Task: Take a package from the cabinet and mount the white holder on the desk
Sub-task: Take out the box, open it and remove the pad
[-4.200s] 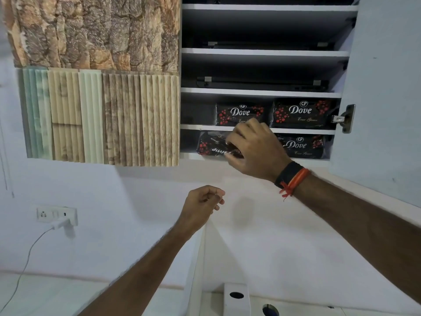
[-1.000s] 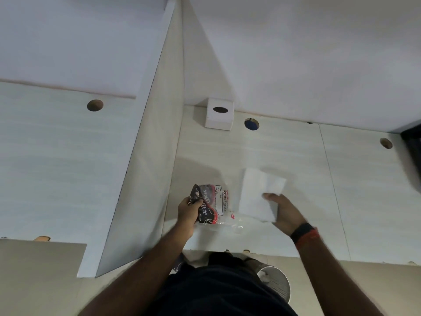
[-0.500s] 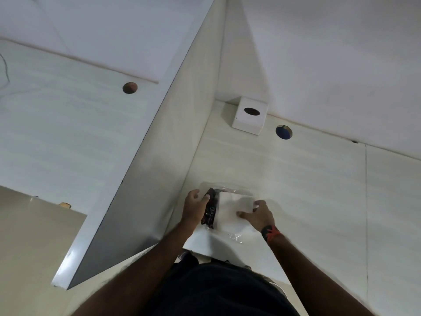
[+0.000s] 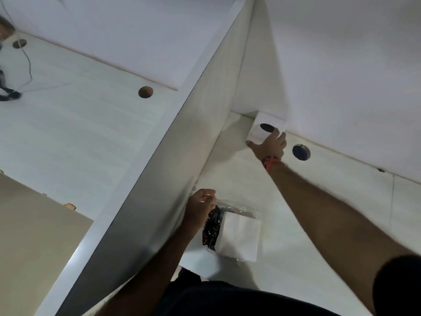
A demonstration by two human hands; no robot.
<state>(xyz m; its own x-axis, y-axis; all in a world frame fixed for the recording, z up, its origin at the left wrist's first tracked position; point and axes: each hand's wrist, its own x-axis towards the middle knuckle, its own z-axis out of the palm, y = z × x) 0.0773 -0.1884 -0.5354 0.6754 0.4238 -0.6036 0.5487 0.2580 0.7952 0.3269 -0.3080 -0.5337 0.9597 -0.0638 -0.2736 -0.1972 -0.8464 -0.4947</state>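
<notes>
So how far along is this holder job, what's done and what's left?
Done: the package is out of the cabinet and lying on the desk, with the left hand on it. In hand: the right hand is reaching to the white holder in the back corner, fingers against it. Left: mounting the holder; whether it is fixed yet cannot be told.

Both forearms bare, no sleeves past the elbow. Right hand (image 4: 271,144) has two bands at the wrist: a black band (image 4: 267,159) hand-side, an orange-red thread (image 4: 271,164) just behind it, knotted, loose ends sticking out. Left hand (image 4: 197,209) and its wrist bare. Dark, near-black top (image 4: 227,299) across the frame bottom, below the left hand; its short sleeve (image 4: 398,283) covers the right upper arm.
</notes>
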